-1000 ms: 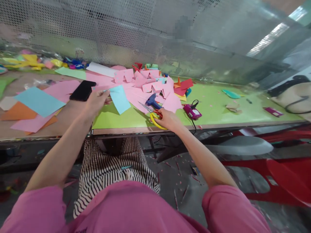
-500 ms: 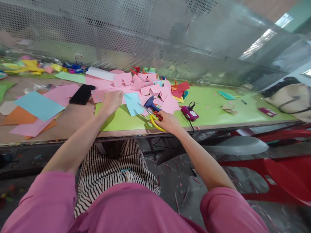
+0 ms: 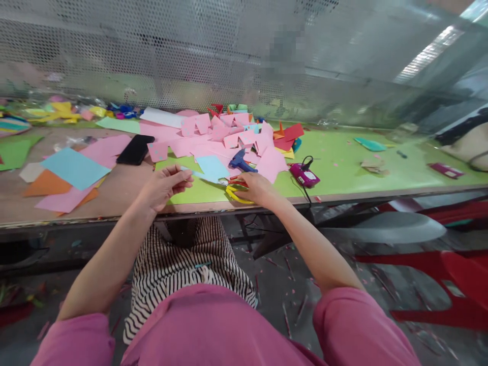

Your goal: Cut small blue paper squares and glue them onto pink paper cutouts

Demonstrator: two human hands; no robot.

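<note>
My left hand is closed, thumb against fingers, on a light blue piece of paper that shows as a narrow band. My right hand grips scissors with yellow and red handles. Their blades point left at the far end of that paper; whether they are around it I cannot tell. Just behind lies another light blue sheet. A dark blue glue gun rests beyond the scissors. Pink paper pieces, several of them folded, are heaped behind my hands.
On the left are a black phone, a blue square sheet and orange paper. A purple device with a black cable sits on the right. The table's front edge runs close to me; a red chair stands lower right.
My left hand has drawn back towards me and now holds the light blue paper. The scissors, in my right hand, have shifted slightly left and down. The view has turned a little.
</note>
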